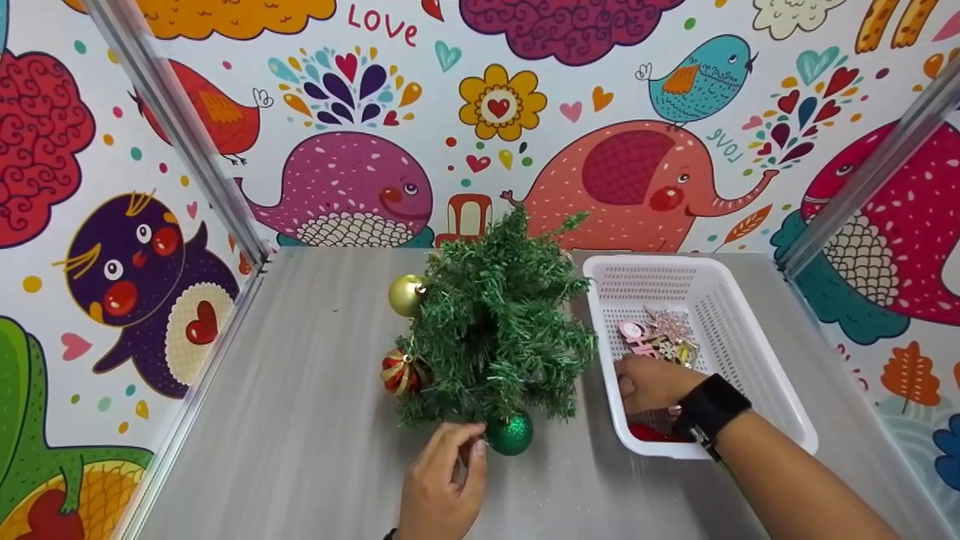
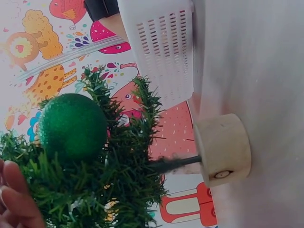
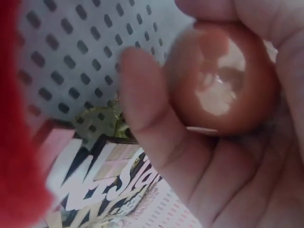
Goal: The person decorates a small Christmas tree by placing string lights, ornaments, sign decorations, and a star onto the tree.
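Right hand (image 1: pixel 656 382): lowered into the white basket (image 1: pixel 649 281), thumb and fingers curled round a shiny copper-orange ball (image 3: pixel 223 80), seen in the right wrist view. Left hand (image 1: pixel 442 480): fingers loosely bent, with a narrow gap between thumb and forefinger; whether the fingertips touch a twig cannot be told. Just right of these fingertips, a glittery green ball (image 1: pixel 511 433) hangs at the near edge of the small green tree (image 1: pixel 495 322), which stands directly beyond the left hand. The left wrist view shows its thin stem (image 2: pixel 175 164) set in a round wooden base (image 2: pixel 223 148). Farther out, ahead and to the left of the left hand, are a red-and-gold striped ball (image 1: pixel 401 373) and, beyond it, a gold ball (image 1: pixel 406 295). About the right hand in the basket: a red item (image 1: pixel 651 433) on the near side, and pink ornaments (image 1: pixel 637 337) and a glittery pink piece (image 1: pixel 671 324) beyond the fingers. Outermost: grey tabletop (image 1: pixel 315 405) beneath, and a wall (image 1: pixel 592 90) printed with cartoon animals beyond both hands.
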Demonstrator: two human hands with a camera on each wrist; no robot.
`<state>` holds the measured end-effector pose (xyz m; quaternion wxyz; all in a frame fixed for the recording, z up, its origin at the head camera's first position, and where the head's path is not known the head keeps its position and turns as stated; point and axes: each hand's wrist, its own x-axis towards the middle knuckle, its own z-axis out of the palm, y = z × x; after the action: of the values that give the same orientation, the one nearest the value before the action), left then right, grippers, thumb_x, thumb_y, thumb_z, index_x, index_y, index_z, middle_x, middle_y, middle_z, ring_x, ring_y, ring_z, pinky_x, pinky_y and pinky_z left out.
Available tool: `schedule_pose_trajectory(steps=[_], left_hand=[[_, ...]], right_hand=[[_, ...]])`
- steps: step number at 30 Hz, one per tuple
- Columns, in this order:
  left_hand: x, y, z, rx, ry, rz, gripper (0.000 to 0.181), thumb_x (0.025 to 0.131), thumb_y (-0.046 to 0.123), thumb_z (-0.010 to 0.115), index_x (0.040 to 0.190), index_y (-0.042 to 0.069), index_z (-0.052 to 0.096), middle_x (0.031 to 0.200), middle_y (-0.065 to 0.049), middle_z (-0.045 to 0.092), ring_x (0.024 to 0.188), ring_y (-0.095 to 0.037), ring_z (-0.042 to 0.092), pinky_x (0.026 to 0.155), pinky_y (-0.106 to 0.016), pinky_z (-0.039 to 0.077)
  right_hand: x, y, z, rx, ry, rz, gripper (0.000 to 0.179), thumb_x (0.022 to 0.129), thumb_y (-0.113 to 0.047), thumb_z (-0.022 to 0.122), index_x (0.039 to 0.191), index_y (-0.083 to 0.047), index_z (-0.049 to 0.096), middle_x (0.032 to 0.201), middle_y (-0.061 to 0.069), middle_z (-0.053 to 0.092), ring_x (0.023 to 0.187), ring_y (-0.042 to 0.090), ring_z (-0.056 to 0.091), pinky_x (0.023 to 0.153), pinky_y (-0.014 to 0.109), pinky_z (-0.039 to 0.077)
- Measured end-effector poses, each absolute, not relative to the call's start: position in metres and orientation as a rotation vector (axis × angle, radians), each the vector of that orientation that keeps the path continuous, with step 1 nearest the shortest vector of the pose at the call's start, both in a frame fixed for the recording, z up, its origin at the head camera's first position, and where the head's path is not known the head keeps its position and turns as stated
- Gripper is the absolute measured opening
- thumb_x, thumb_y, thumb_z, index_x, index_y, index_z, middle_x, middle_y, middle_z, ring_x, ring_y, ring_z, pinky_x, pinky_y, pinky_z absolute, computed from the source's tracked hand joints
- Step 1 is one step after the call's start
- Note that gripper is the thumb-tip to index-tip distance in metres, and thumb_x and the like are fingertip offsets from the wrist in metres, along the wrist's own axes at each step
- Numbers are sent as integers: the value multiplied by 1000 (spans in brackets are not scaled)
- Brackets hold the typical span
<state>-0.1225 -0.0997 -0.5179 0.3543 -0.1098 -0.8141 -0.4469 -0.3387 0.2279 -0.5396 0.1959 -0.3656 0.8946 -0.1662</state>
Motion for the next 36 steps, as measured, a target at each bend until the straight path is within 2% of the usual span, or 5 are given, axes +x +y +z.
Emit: schedule_pose_trajectory(steps=[6,16,26,31,36], left_hand=[[-123,-100,-517,-332,-2080,-1123,35,82,-12,76,109,10,70,87,9,62,65,3,47,58,-7,39],[-123,-92,-510,-423,-2049,-1124,34,85,-8,75,113,10,70,89,6,64,67,2,50,58,-9,42],[-130,-72,-498,-658,-2053,-1052,13,102,12,67,115,12,71,85,6,67,67,0,56,62,-7,44],[-134,-61,-489,-710,-2083,-1080,27,97,19,75,121,10,71,82,6,68,65,1,59,62,-6,46],[-135,-57,-487,-688,-2066,-1028,22,90,4,77,111,12,76,80,6,73,61,2,60,60,-6,46]], right_hand=[[-334,231,-524,-1071,2503,-691,18,79,-2,73,84,-10,58,71,-11,42,67,4,44,63,22,35],[-298,225,-459,-952,2711,-1238,24,90,-5,80,108,-15,67,104,4,69,90,14,64,76,25,58],[-222,186,-414,-1345,1950,-1980,32,85,22,59,115,9,58,109,10,69,98,20,71,77,28,63],[-199,162,-423,-1546,1596,-2051,35,82,18,56,117,12,55,116,13,66,103,21,70,83,33,63],[-183,145,-437,-1701,1516,-2004,45,75,21,57,118,12,54,112,22,62,106,26,67,79,34,62]])
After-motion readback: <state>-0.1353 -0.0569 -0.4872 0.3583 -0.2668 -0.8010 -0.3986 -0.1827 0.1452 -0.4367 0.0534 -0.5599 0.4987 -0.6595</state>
